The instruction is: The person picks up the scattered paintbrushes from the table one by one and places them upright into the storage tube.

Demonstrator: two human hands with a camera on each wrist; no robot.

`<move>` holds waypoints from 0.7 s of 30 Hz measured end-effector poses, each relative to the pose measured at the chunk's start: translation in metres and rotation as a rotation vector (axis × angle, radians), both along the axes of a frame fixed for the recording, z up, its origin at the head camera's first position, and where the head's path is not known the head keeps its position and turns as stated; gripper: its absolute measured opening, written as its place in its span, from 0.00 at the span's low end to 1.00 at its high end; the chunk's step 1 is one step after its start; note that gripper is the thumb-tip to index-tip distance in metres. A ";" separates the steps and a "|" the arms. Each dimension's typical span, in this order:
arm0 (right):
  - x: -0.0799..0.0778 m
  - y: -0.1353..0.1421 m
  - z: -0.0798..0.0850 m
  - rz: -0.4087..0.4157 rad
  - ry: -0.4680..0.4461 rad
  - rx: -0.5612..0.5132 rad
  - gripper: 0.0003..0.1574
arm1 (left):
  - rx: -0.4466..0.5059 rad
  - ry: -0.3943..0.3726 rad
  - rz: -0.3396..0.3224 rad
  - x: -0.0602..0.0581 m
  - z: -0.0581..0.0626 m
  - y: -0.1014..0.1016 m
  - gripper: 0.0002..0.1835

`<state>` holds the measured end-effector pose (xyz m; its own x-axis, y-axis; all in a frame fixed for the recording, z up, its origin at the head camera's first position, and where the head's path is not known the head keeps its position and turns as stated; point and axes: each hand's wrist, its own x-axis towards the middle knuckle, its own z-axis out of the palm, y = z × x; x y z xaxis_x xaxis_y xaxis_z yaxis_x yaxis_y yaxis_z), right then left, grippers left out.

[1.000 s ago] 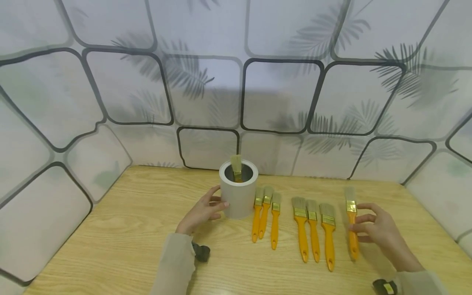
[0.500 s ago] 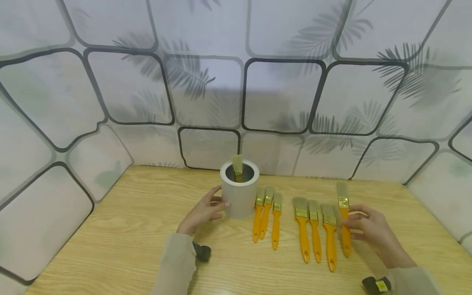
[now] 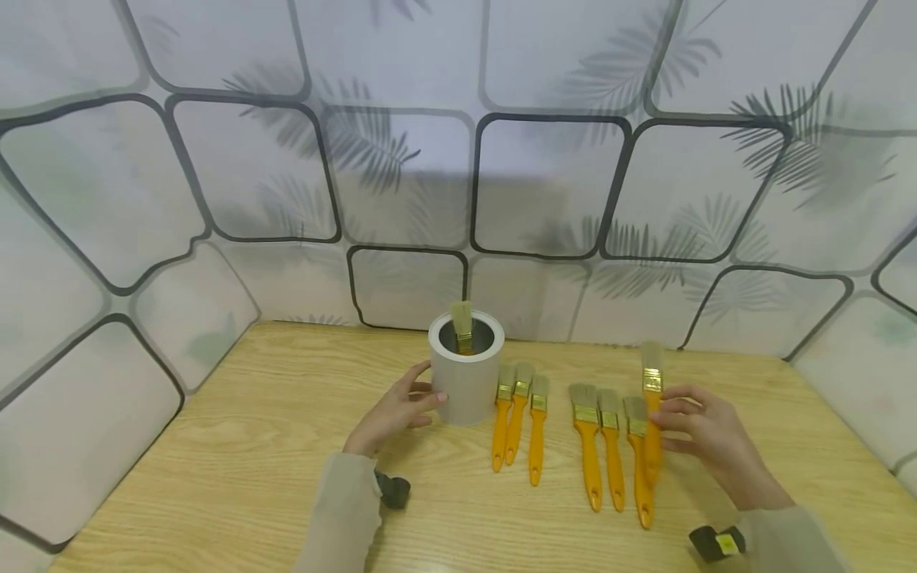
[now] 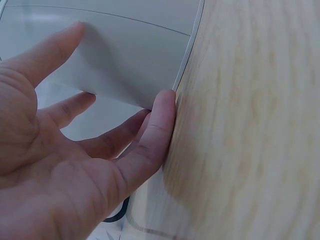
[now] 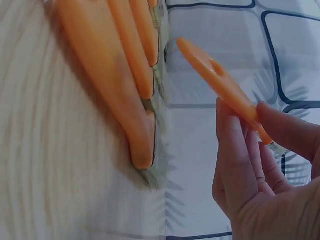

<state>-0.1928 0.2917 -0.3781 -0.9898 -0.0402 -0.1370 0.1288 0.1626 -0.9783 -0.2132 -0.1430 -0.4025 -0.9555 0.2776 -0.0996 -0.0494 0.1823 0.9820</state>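
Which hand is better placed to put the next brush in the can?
Probably the right hand: it pinches a brush clear of the table, while the left hand rests against the can and holds no brush.

Your right hand (image 3: pixel 709 431) has room to its right over the tabletop (image 3: pixel 795 414); left of its grip, six brushes (image 3: pixel 589 458) and the can (image 3: pixel 469 390) obstruct.
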 end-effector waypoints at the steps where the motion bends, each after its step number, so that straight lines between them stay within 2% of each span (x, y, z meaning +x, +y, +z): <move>1: -0.001 -0.002 0.000 0.005 0.010 -0.005 0.15 | 0.002 -0.001 0.001 0.000 0.000 0.000 0.42; 11: -0.009 -0.023 0.005 0.015 0.057 -0.053 0.17 | 0.001 -0.017 0.039 -0.002 -0.003 0.002 0.42; 21: -0.017 -0.042 0.014 -0.004 0.099 -0.163 0.17 | 0.002 -0.019 0.057 -0.004 -0.003 0.003 0.42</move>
